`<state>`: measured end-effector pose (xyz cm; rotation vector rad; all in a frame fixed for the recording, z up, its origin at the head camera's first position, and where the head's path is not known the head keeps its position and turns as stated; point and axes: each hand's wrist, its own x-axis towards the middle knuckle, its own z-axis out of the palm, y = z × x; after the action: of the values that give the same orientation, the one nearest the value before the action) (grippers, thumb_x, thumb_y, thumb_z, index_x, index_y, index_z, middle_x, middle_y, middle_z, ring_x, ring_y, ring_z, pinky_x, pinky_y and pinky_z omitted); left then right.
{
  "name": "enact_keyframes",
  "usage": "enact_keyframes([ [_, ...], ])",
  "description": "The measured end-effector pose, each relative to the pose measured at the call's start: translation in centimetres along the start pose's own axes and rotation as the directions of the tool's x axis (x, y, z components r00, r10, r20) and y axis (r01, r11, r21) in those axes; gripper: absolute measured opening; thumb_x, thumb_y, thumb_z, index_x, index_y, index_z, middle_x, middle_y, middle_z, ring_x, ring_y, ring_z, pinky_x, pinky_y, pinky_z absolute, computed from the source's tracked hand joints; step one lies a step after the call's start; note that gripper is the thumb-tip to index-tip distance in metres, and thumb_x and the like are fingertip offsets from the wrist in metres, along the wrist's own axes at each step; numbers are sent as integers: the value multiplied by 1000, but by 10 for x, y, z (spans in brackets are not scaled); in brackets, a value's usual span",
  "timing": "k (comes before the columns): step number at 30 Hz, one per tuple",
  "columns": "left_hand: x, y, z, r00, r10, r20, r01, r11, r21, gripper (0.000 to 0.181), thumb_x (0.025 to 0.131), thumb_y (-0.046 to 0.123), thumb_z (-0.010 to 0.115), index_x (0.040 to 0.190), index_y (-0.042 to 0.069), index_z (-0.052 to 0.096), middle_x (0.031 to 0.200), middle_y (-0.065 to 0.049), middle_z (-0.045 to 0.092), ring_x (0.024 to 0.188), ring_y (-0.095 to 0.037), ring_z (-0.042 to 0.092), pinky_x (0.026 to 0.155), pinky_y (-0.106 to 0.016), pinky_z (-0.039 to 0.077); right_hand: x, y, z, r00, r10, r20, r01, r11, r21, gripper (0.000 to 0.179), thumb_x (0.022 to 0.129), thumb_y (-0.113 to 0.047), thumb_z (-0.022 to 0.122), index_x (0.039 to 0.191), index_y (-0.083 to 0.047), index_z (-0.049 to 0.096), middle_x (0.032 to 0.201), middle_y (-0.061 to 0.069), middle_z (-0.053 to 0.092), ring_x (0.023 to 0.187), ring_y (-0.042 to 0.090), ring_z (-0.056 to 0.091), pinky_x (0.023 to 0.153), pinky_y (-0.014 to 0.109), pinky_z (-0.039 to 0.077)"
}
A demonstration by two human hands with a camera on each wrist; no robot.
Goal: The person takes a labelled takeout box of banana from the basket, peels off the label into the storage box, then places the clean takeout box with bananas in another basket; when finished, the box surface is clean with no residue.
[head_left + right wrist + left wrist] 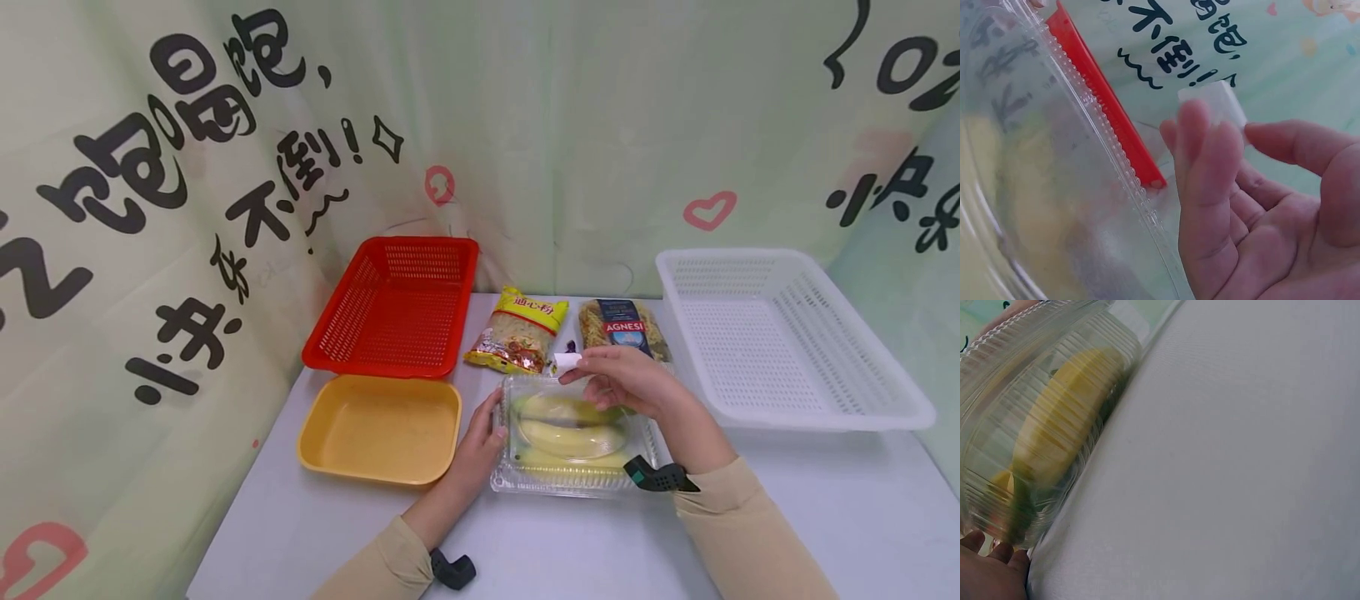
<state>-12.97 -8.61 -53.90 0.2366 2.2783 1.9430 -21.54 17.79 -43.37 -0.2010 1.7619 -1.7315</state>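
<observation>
A clear plastic clamshell box with yellow-green bananas inside lies at the middle of the table, its lid down. My left hand rests against the box's left side; in the left wrist view its fingertips touch the box's end wall. Above the box's far right part, my right hand pinches a small white piece that looks like paper or a label. The right wrist view shows this white piece between thumb and fingers, apart from the lid's beaded edge.
Behind the box lie a yellow-topped pasta bag and an AGNESI pasta bag. A red basket and a yellow tray stand left. At right is a white basket. A printed curtain hangs behind the table.
</observation>
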Motion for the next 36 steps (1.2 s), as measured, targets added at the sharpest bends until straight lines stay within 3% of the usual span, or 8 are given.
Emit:
enact_keyframes([
  [4, 0, 0, 0, 1000, 3, 3, -3, 1000, 2, 65, 97, 13, 44, 157, 21, 23, 164, -6, 22, 154, -27, 14, 124, -50, 13, -4, -2, 2, 1000, -14, 17, 14, 1000, -8, 35, 102, -27, 53, 128, -3, 57, 113, 3, 73, 77, 13, 71, 62, 28, 59],
  [7, 0, -1, 0, 1000, 5, 2, -5, 1000, 9, 64, 97, 13, 44, 157, 21, 23, 164, -6, 23, 154, -27, 14, 124, -50, 14, -5, -4, 3, 1000, -9, 28, 8, 1000, 17, 34, 104, -32, 47, 122, -5, 59, 112, 3, 73, 79, 15, 72, 64, 31, 60],
  [12, 1, -3, 0, 1000, -5, 4, 5, 1000, 5, 64, 98, 14, 44, 157, 23, 23, 164, -5, 22, 154, -27, 14, 124, -50, 14, -5, -5, 4, 1000, -14, -16, 14, 1000, 10, 31, 104, -34, 47, 102, -7, 62, 94, 4, 73, 72, 15, 71, 65, 31, 61],
  [15, 1, -4, 0, 1000, 4, 5, -4, 1000, 0, 63, 98, 13, 44, 157, 22, 23, 164, -5, 22, 154, -26, 14, 124, -49, 14, -5, -5, 4, 999, -30, -44, 29, 999, -28, 26, 103, -29, 51, 99, -8, 65, 83, 3, 70, 67, 13, 70, 64, 29, 60],
  [19, 1, -3, -1, 1000, 5, 8, -5, 1000, -1, 63, 98, 14, 44, 157, 23, 23, 164, -4, 22, 154, -25, 14, 125, -48, 13, -6, -6, 4, 998, -43, -41, 42, 998, -44, 18, 100, -21, 56, 104, -9, 69, 83, 0, 71, 66, 11, 66, 63, 27, 59],
  [23, 1, -3, -1, 1000, 3, 8, -3, 1000, 6, 63, 99, 16, 44, 157, 23, 22, 164, -4, 21, 154, -26, 14, 124, -48, 15, -6, -6, 5, 998, -63, -9, 63, 996, -58, 15, 97, -17, 61, 108, -10, 69, 96, -2, 69, 71, 11, 64, 67, 28, 59],
  [27, 1, -2, -1, 1000, -1, -4, 1, 1000, 19, 63, 99, 17, 43, 158, 23, 22, 164, -4, 22, 154, -26, 15, 124, -49, 16, -6, -7, 4, 995, -104, 9, 104, 991, -89, 24, 97, -14, 61, 118, -3, 65, 104, 0, 67, 81, 11, 62, 75, 28, 59],
  [36, -2, 0, 0, 994, -106, -28, 105, 994, -25, 61, 102, 36, 39, 158, 36, 16, 167, 3, 12, 155, -25, 8, 124, -53, 9, -9, -7, 4, 992, -124, 0, 122, 978, -171, 41, 96, -8, 60, 134, 5, 54, 109, -1, 66, 87, 8, 58, 79, 26, 57],
])
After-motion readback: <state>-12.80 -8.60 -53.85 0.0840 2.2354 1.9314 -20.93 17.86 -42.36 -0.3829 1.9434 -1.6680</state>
